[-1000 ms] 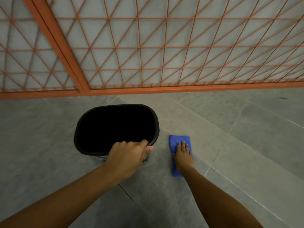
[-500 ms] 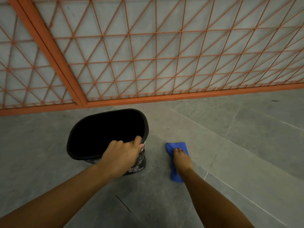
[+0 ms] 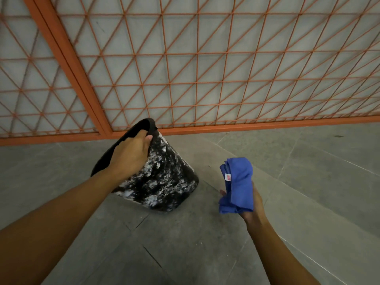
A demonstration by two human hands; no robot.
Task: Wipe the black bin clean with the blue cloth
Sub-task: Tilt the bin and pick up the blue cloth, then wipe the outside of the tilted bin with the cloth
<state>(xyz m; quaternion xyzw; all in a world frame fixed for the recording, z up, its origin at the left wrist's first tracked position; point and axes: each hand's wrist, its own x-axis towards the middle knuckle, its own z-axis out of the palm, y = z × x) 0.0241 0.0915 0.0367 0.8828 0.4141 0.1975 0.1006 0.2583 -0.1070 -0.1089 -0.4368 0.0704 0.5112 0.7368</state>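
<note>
Black bin tilted by the rim, blue cloth held beside it.

The black bin is gripped at its upper rim by the left hand, fingers closed over the edge, and is tipped to the left so that its outer wall — heavily smeared with white residue — is turned up toward the camera. The blue cloth is clutched bunched in the right hand, clear of the grey tiled floor and just right of the bin. An orange lattice gate is seen behind.
</note>
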